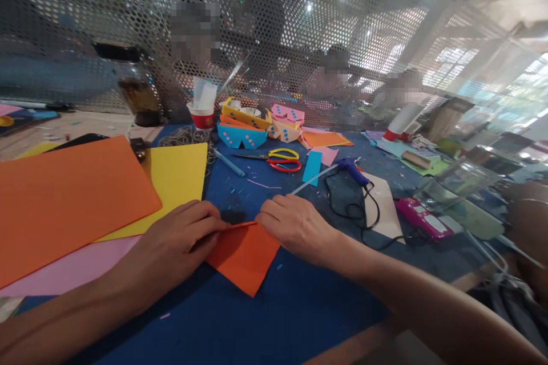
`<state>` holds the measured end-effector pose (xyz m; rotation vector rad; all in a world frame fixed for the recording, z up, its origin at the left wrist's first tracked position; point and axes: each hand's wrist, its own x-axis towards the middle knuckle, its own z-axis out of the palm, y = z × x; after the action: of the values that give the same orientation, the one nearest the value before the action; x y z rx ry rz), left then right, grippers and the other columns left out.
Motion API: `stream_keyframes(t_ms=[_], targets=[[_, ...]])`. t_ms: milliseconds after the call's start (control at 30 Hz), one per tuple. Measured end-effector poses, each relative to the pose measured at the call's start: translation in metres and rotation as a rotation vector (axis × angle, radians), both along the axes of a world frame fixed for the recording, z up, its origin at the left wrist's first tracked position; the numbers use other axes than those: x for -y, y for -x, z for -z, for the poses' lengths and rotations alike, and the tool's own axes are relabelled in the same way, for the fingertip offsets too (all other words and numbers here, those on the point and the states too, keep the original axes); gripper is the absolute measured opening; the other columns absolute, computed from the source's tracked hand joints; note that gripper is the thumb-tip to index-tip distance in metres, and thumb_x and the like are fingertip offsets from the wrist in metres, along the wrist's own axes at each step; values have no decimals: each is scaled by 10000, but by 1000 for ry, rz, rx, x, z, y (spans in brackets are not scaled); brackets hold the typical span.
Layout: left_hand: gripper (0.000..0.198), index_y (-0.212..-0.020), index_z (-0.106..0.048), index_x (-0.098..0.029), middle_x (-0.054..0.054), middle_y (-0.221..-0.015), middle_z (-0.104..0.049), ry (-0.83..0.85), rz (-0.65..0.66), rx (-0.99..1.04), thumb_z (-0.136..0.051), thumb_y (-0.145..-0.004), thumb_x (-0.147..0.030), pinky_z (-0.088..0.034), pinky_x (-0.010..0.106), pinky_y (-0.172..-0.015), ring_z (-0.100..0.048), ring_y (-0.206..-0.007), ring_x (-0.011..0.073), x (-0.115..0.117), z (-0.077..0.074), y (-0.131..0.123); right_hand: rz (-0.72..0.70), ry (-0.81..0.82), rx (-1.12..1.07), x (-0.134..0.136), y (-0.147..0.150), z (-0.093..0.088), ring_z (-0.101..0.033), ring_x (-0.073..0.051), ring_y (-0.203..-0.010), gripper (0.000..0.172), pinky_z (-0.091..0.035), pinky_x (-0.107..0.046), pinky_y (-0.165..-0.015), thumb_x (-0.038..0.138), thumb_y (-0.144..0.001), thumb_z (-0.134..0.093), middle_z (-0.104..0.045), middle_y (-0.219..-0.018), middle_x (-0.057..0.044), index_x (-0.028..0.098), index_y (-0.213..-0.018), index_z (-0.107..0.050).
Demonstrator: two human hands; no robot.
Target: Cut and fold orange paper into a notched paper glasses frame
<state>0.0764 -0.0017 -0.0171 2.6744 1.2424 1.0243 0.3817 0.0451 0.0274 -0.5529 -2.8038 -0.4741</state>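
A small piece of orange paper [244,256] lies on the blue table cover [265,319] in front of me. My left hand [180,245] rests on its left part, fingers pressed down along the upper folded edge. My right hand [295,228] pinches the same edge from the right, fingers curled onto the paper. The two hands almost meet at the fold.
Large orange [64,199], yellow [180,177] and pink [72,274] sheets lie stacked at left. Scissors [278,159], a pen [229,163], a blue glue gun [353,171] with black cord, a pink tool [422,218] and paper crafts [242,137] sit behind. A perforated screen [299,40] stands beyond, people behind it.
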Motion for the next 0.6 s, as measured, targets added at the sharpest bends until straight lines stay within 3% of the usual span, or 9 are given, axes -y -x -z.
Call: stream_keyframes(t_ms=[367,600], targets=[[375,-1133,-876,-259,79,-1081,-815,33,3,6,-506,-1170,-208,-629,335,-890,-760,-987,236,4,0,0,29,77,54,11,-1,-13,-648,-249,-983,185,-490,-403,-798,119,-1222,-626,-792,-1131,-82,175,-1130,-776],[355,-1077,-853,-230,57,-1012,-824,-70,63,-9,-519,-1167,-151,-629,280,-812,-772,-905,195,3,-13,-5,41,87,75,14,-2,-18,-651,-248,-985,196,-499,-404,-814,107,-1216,-626,-793,-1138,-87,168,-1123,-787]])
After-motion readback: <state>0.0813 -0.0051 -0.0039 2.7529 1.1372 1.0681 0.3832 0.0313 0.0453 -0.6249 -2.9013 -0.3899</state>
